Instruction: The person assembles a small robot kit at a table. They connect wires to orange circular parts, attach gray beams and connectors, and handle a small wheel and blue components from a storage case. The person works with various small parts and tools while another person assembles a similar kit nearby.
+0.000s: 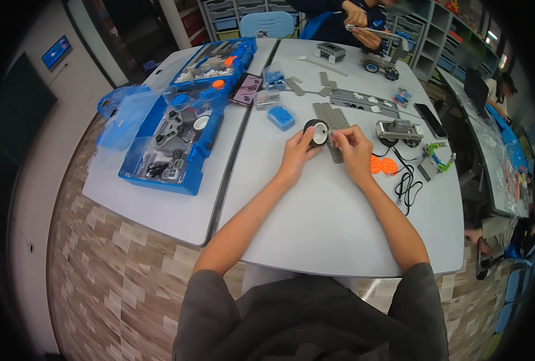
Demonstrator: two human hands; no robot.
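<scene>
While a black-tyred wheel [319, 133] is being held above the white table [309, 222], its tyre is being gripped by the curled left hand [295, 155]. At its white hub, the fingertips of the right hand [353, 149] are being pinched together; whether a small piece is being held cannot be told. Room is being left between the forearms [243, 222], toward the table's near edge. Space around the hands is being taken up by grey perforated plates [338, 154] beneath, a small blue box [281, 118] beyond the left, and orange discs [389, 166] and a black cable [407, 191] at the right.
</scene>
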